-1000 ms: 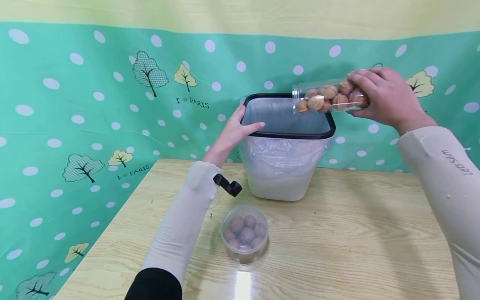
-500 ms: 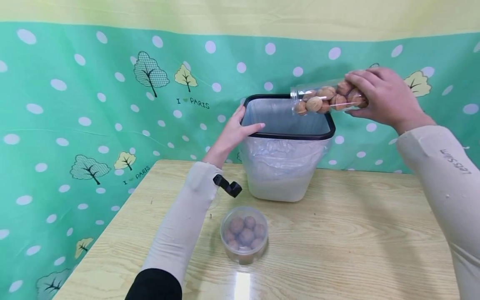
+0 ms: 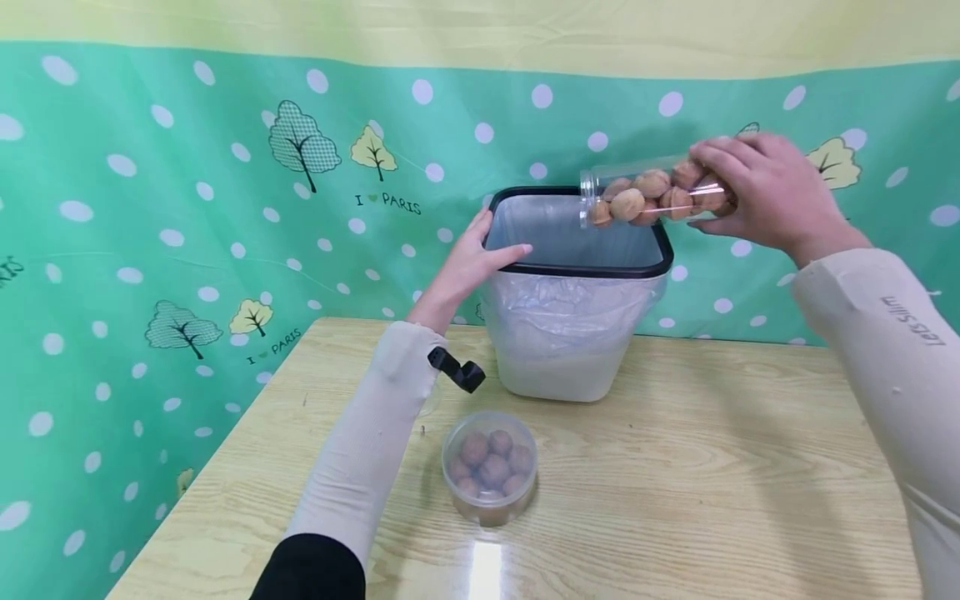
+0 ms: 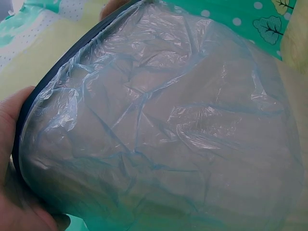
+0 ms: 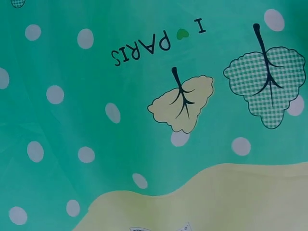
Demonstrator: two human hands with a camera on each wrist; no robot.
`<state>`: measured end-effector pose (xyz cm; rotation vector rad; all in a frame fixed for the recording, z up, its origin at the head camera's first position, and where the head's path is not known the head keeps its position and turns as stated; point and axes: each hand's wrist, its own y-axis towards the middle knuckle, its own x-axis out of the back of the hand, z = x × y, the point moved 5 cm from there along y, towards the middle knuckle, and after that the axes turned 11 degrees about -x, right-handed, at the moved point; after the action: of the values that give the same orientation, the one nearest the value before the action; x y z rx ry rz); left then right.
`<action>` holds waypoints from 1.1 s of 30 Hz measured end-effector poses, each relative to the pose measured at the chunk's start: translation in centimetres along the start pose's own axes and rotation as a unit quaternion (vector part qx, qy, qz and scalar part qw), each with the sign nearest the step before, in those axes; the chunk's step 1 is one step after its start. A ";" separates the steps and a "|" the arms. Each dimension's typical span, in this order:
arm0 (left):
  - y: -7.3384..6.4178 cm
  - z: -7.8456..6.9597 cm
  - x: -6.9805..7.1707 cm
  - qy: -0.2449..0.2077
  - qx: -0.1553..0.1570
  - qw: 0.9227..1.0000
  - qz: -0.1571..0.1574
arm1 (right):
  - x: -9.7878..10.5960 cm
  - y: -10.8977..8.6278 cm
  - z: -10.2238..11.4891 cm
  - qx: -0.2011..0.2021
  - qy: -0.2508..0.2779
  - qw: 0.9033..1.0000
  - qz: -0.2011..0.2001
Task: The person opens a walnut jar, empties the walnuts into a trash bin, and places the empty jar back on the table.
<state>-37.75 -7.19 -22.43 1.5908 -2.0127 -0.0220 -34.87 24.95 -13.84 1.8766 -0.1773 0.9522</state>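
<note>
My right hand (image 3: 772,196) grips the base end of a clear plastic jar (image 3: 652,192). The jar lies nearly level over the right side of a trash bin, its mouth pointing left, with several walnuts (image 3: 627,204) inside. With its thumb over the black rim, my left hand (image 3: 472,257) holds the left edge of the trash bin (image 3: 570,333), which is lined with a thin plastic bag. The left wrist view shows the bin's bagged side (image 4: 168,120) and part of the left hand (image 4: 19,207) at the rim. Neither the right hand nor the jar appears in the right wrist view.
A round translucent tub (image 3: 491,514) of brown, nut-like balls stands on the wooden table (image 3: 675,467) in front of the bin, close to the left forearm. A green dotted curtain (image 3: 247,225) hangs behind and to the left.
The right hand and jar have edged slightly left over the bin. The walnuts stay in the jar, and the left hand keeps its hold on the rim.
</note>
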 end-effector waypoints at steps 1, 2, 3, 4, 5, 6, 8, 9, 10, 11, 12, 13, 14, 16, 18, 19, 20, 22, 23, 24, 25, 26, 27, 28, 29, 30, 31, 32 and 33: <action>0.0 -0.1 0.0 0.001 0.000 1.000 0.000 | 0.0 0.0 0.0 -0.001 -0.001 1.000 0.001; 0.0 -0.1 0.0 0.003 -0.001 1.000 0.000 | 0.1 0.1 0.1 -0.001 -0.004 1.000 0.001; 0.0 -0.1 0.0 0.004 -0.001 1.000 0.000 | 0.1 0.1 0.2 -0.002 -0.006 1.000 0.002; 0.0 -0.1 0.0 0.003 -0.001 1.000 0.000 | 0.1 0.2 0.2 -0.003 -0.010 1.000 0.003; 0.0 -0.1 0.0 0.003 -0.001 1.000 -0.001 | 0.2 0.2 0.3 -0.006 -0.014 1.000 0.004; 0.0 0.0 0.0 0.003 0.000 1.000 -0.001 | 0.1 0.3 0.3 -0.009 -0.018 1.000 0.006; 0.1 0.0 0.1 0.002 0.001 1.000 -0.001 | 0.1 0.3 0.3 -0.015 -0.022 1.000 0.008; 0.1 0.0 0.0 0.003 0.001 1.000 0.000 | 0.0 0.3 0.3 -0.018 -0.022 1.000 0.010; 0.1 0.0 0.0 0.003 0.001 1.000 0.000 | 0.0 0.3 0.3 -0.021 -0.021 0.999 0.012; 0.1 0.0 0.0 0.004 0.001 1.000 0.000 | -0.1 0.3 0.3 -0.026 -0.020 0.999 0.015; 0.1 0.0 0.0 0.005 0.000 1.000 0.001 | -0.1 0.2 0.2 -0.030 -0.019 0.999 0.017; 0.1 0.0 0.0 0.006 -0.001 1.000 0.001 | -0.1 0.2 0.2 -0.032 -0.021 0.999 0.017; 0.1 -0.1 0.0 0.006 -0.001 1.000 0.001 | -0.1 0.1 0.1 -0.036 -0.022 0.999 0.017; 0.1 -0.1 -0.1 0.005 -0.003 1.000 0.001 | -0.1 0.1 0.0 -0.056 -0.022 0.998 0.027; 0.1 -0.1 -0.1 0.004 -0.005 1.000 0.001 | 0.0 0.0 -0.1 -0.072 -0.021 0.996 0.040; 0.1 0.0 -0.2 0.004 -0.005 1.000 0.001 | 0.0 0.0 -0.1 -0.080 -0.023 0.996 0.044; 0.1 0.0 -0.2 0.004 -0.005 1.000 0.000 | 0.0 0.0 -0.2 -0.084 -0.022 0.995 0.043; 0.2 0.0 -0.1 0.003 -0.008 1.000 -0.002 | 0.0 0.0 -0.3 -0.090 -0.023 0.995 0.048; 0.2 0.0 -0.1 0.004 -0.008 1.000 -0.002 | 0.0 0.0 -0.4 -0.093 -0.024 0.994 0.050; 0.2 0.0 -0.1 0.004 -0.009 1.000 -0.001 | 0.0 -0.1 -0.4 -0.097 -0.027 0.994 0.052; 0.1 0.0 -0.1 0.004 -0.010 1.000 -0.002 | 0.0 -0.1 -0.4 -0.097 -0.030 0.994 0.051; 0.1 0.0 -0.1 0.003 -0.009 1.000 -0.002 | -0.1 -0.1 -0.5 -0.100 -0.034 0.993 0.056; 0.1 0.0 -0.1 0.002 -0.008 1.000 -0.001 | -0.2 -0.1 -0.6 -0.108 -0.034 0.991 0.067; 0.1 0.0 -0.1 0.002 -0.006 1.000 -0.001 | -0.3 -0.1 -0.6 -0.115 -0.028 0.990 0.076; 0.1 0.0 -0.1 0.002 -0.005 1.000 0.000 | -0.3 -0.1 -0.5 -0.118 -0.027 0.989 0.086; 0.1 0.1 0.0 0.001 -0.003 1.000 0.000 | -0.4 -0.2 -0.4 -0.116 -0.028 0.989 0.089; 0.0 0.1 0.0 0.000 -0.002 1.000 0.000 | -0.4 -0.2 -0.4 -0.112 -0.030 0.989 0.089; 0.0 0.1 0.0 -0.001 -0.002 1.000 0.000 | -0.5 -0.2 -0.3 -0.112 -0.032 0.989 0.091; 0.0 0.1 0.0 -0.001 -0.002 1.000 -0.001 | -0.5 -0.2 -0.3 -0.113 -0.028 0.989 0.093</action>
<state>-37.83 -7.22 -22.54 1.5909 -2.0120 -0.0294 -35.22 25.14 -14.27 1.6992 -0.4817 0.9632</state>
